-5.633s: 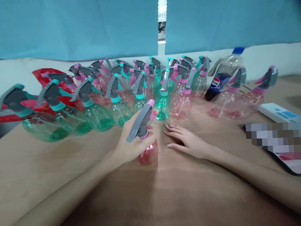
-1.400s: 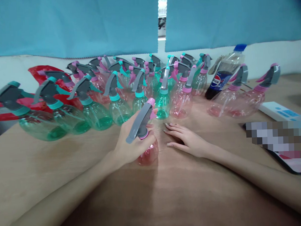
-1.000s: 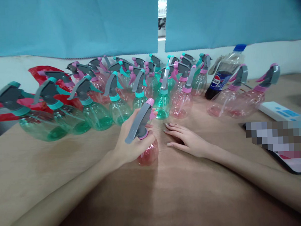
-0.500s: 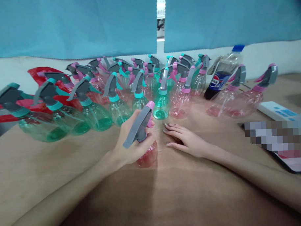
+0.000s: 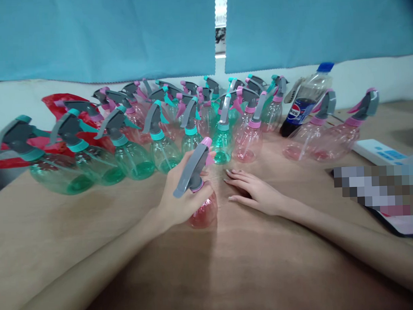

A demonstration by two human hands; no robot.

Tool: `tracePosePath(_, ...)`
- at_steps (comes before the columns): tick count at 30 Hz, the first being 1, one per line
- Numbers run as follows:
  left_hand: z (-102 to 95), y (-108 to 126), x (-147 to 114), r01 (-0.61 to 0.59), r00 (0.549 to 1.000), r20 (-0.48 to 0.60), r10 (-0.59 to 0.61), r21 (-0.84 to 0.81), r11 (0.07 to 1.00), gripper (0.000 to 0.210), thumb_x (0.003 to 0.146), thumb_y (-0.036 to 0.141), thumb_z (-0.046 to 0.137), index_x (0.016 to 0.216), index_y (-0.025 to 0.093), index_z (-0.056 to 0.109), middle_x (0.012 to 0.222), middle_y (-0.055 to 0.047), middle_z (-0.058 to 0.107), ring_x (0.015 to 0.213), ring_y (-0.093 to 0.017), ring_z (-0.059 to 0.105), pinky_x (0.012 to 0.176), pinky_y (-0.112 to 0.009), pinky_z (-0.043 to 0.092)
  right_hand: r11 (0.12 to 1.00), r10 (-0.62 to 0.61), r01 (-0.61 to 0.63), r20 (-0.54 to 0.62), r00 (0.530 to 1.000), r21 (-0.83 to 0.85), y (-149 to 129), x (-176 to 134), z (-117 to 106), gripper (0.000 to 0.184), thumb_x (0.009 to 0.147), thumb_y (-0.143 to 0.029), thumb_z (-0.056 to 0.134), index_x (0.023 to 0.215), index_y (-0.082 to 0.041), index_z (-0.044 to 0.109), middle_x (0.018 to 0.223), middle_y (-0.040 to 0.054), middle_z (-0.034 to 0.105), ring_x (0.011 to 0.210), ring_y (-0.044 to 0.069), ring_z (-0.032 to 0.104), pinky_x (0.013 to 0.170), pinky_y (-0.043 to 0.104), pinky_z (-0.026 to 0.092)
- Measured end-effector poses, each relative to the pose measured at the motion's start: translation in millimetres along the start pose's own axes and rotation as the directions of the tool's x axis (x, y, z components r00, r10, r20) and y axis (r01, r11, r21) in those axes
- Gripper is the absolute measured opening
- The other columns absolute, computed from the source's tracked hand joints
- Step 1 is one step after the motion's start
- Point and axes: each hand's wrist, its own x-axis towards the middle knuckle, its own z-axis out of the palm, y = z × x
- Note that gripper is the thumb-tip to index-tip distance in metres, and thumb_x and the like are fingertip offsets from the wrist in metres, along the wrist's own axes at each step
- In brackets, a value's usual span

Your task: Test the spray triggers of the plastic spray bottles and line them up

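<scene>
My left hand is wrapped round the neck of a pink spray bottle with a grey and pink trigger head. The bottle stands upright on the table, and its neck is partly hidden by my fingers. To the right of it, my right hand lies on the tabletop with its fingers stretched out, holding nothing. Just beyond both hands stand a green spray bottle and another pink spray bottle.
Several green spray bottles form a front row on the left, with more crowded behind. A red plastic bag lies there. At right are a cola bottle, two pink spray bottles, a white box and a blurred-out flat device.
The held bottle's trigger head has shifted slightly to the right and tilts a little differently in my left hand. My right hand stays where it was.
</scene>
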Motion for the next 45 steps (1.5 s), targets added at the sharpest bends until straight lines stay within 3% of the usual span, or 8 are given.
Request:
tracePosePath(7,6.8,-3,1,-0.020,1.000,-0.026,0.018,-0.073,0.997,0.047,0.072,0.013,0.056,0.118,0.023,0.050,0.097,-0.001,0.066,0.070,-0.016,0.065,0.068,-0.030,0.054,0.998,-0.019,0.019,0.003,1.000,0.054,-3,-1,-3,0.056,0.091,-0.053,0.052,0.134,-0.016,0.054,0.143,0.0170,0.049,0.135,0.031,0.041,0.110,0.053,0.035)
tracePosePath(11,16.8,-3,4,-0.037,0.994,-0.105,0.030,-0.062,0.997,0.041,0.076,0.015,0.058,0.116,0.023,0.052,0.092,0.000,0.065,0.064,-0.014,0.061,0.068,-0.030,0.053,0.987,0.005,-0.015,0.065,0.998,0.160,-15,-4,-16,0.063,0.088,-0.055,0.055,0.139,-0.018,0.047,0.141,0.0159,0.052,0.128,0.030,0.050,0.104,0.049,0.043)
tracePosePath(15,32.4,-3,10,-0.073,0.988,-0.141,0.061,-0.081,0.994,0.044,0.077,0.015,0.060,0.119,0.022,0.051,0.106,-0.004,0.064,0.079,-0.016,0.066,0.077,-0.034,0.054,0.962,0.030,-0.060,0.114,0.993,0.268,-30,-10,-34,0.064,0.089,-0.054,0.056,0.141,-0.019,0.042,0.137,0.0136,0.055,0.122,0.028,0.055,0.100,0.046,0.046)
tracePosePath(19,54.7,0,20,-0.092,0.990,-0.120,0.070,-0.195,0.976,0.049,0.079,0.013,0.059,0.126,0.022,0.046,0.124,-0.009,0.058,0.105,-0.021,0.065,0.083,-0.034,0.056,0.928,0.070,-0.108,0.116,0.991,0.357,-35,-18,-51,0.068,0.087,-0.051,0.060,0.142,-0.020,0.037,0.129,0.0117,0.060,0.111,0.027,0.061,0.092,0.043,0.050)
tracePosePath(26,107.1,23,44,-0.151,0.985,-0.112,0.132,-0.184,0.971,0.046,0.076,0.007,0.059,0.119,0.021,0.048,0.116,-0.008,0.058,0.104,-0.022,0.064,0.089,-0.040,0.054,0.912,0.230,-0.213,-0.006,0.973,0.350,-21,-41,-73,0.056,0.083,-0.045,0.068,0.129,-0.022,0.047,0.128,0.0120,0.060,0.114,0.030,0.059,0.091,0.044,0.049)
tracePosePath(34,167.4,54,74,-0.174,0.984,-0.022,0.176,-0.294,0.940,0.047,0.077,0.011,0.062,0.120,0.019,0.045,0.120,-0.011,0.053,0.111,-0.026,0.059,0.093,-0.045,0.052,0.890,0.388,-0.308,-0.206,0.898,0.335,-6,-62,-96,0.054,0.073,-0.044,0.077,0.115,-0.020,0.053,0.114,0.0098,0.064,0.100,0.028,0.063,0.080,0.041,0.052)
tracePosePath(41,156.5,44,80,-0.185,0.961,0.162,0.224,-0.222,0.957,0.082,0.077,0.035,0.072,0.143,0.023,0.026,0.141,-0.016,0.037,0.129,-0.030,0.045,0.104,-0.051,0.043,0.908,0.400,-0.356,-0.208,0.892,0.219,15,-63,-107,0.038,0.083,-0.039,0.064,0.116,-0.023,0.053,0.112,0.0099,0.064,0.098,0.029,0.064,0.082,0.043,0.052)
tracePosePath(45,134.1,16,63,-0.082,0.977,0.184,0.109,-0.148,0.986,0.059,0.085,0.033,0.063,0.136,0.023,0.035,0.134,-0.013,0.047,0.125,-0.027,0.051,0.107,-0.052,0.040,0.902,0.431,-0.411,-0.266,0.862,0.131,44,-51,-113,0.058,0.082,-0.049,0.064,0.127,-0.019,0.045,0.123,0.0155,0.060,0.111,0.034,0.059,0.089,0.048,0.048)
